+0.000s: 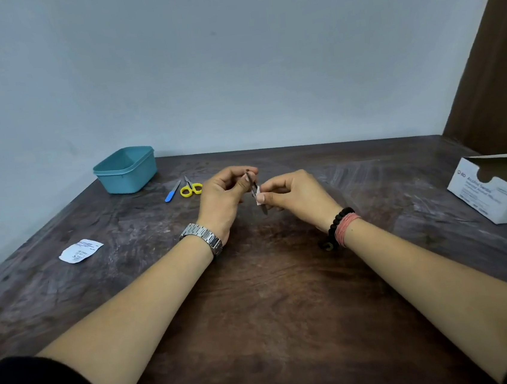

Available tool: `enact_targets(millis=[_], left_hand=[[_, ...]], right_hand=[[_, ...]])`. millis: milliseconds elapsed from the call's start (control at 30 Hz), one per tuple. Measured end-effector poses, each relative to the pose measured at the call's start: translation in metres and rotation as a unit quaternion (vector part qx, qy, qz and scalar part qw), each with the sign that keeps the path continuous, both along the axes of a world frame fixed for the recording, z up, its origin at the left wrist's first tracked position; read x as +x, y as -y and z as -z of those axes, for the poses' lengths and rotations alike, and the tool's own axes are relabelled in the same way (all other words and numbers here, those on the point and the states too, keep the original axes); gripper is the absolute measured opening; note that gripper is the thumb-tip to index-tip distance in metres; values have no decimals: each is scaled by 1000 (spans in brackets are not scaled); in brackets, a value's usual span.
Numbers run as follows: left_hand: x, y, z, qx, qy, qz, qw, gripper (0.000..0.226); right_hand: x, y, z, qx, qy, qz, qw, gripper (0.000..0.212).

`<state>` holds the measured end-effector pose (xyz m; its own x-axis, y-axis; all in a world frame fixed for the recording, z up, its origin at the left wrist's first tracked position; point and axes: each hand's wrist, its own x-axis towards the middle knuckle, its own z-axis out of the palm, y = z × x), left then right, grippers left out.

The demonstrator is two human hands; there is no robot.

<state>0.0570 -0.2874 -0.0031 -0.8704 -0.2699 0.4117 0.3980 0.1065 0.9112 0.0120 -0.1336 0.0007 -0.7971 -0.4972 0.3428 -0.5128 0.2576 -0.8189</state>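
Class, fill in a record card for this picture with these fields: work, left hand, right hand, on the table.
Work: seemingly wiping a thin metal tool with a small white pad
Left hand: grips the tool's upper end
Right hand: pinches the pad round the tool
On the table: teal tub, yellow scissors, blue-handled tool, torn wrapper, white box

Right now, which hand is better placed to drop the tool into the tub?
Probably the left hand: it holds the tool, and the tub stands on its side. The right hand pinches the pad.
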Motion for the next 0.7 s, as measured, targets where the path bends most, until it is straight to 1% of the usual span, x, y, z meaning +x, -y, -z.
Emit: enact_targets(millis=[100,167,333,400,467,567,700], left_hand=[[1,5,-2,46,5,-22,999,17],[1,7,-2,84,18,-3,996,16],[0,3,0,105,49,93,989,14],[1,3,-3,122,43,102,986,15],[1,4,-4,151,32,96,983,16],[1,4,-5,167,29,88,982,15],[1,0,-3,157,45,130,978,18]], right_hand=[[1,1,2,38,1,-9,999,10],[2,0,4,40,22,-27,999,11],[4,0,-1,-81,116,-69,988,11],[4,0,-1,-95,153,-91,979,12],[4,0,0,-81,182,-107,974,13],[4,-1,0,-78,199,-114,970,15],[5,-1,-3,-138,238,-129,953,10]])
